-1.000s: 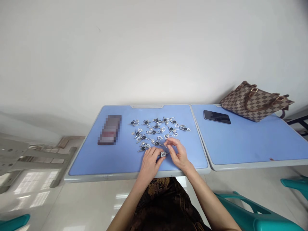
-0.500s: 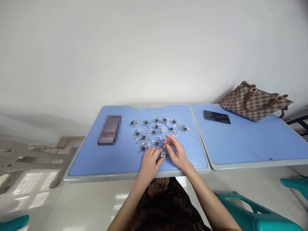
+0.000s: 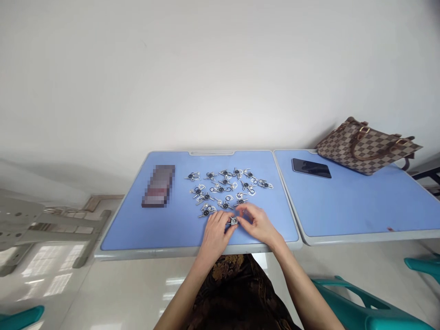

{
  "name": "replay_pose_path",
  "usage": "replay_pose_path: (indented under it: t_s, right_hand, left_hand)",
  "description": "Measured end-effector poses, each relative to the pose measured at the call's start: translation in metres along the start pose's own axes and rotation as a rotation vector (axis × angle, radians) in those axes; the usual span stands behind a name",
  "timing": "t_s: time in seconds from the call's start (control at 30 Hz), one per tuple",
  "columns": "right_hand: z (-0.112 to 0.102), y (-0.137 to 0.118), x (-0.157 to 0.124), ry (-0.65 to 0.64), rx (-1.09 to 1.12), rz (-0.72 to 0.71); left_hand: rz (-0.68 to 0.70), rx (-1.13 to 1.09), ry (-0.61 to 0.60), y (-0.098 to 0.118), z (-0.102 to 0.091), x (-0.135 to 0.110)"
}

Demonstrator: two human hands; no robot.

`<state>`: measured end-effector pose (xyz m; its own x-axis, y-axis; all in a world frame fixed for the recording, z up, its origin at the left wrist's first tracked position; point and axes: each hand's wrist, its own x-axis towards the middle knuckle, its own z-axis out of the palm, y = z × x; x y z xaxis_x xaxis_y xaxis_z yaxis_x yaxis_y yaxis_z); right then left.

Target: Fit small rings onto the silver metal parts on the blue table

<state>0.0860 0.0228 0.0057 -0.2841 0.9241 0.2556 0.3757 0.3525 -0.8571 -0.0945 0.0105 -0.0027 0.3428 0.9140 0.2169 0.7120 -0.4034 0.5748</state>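
Hands on what?

A small metal piece [image 3: 233, 221] with a dark centre, near the front edge of the blue worktop [image 3: 154, 229], at 6 o'clock from a cluster of similar pieces [image 3: 227, 188].

Which way does it lie?

Its long axis runs roughly 9 to 3, slightly tilted. The left hand [image 3: 216, 233] comes in from 9 o'clock, the right hand [image 3: 258, 224] from 3. Neither is clearly nearer.

And the grip?

Left fingers [image 3: 228, 228] are closed on one end. Right fingers [image 3: 241, 221] meet the other, but I can't tell whether they're clamped.

What's around them?

A pixelated box [image 3: 158, 186] sits at 10 o'clock; a phone [image 3: 311, 168] and a checked handbag [image 3: 367, 146] lie at 2 o'clock.
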Motion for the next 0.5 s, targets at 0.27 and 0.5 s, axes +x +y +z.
replay_pose_path:
  t_s: [0.27, 0.5]
  right_hand:
    - [-0.002, 0.001, 0.000, -0.176, -0.186, -0.019]
    - [-0.002, -0.008, 0.009, -0.237, -0.415, 0.037]
  left_hand:
    - [-0.004, -0.004, -0.004, -0.003, 0.003, 0.000]
    - [0.033, 0.024, 0.010, -0.005, 0.004, -0.001]
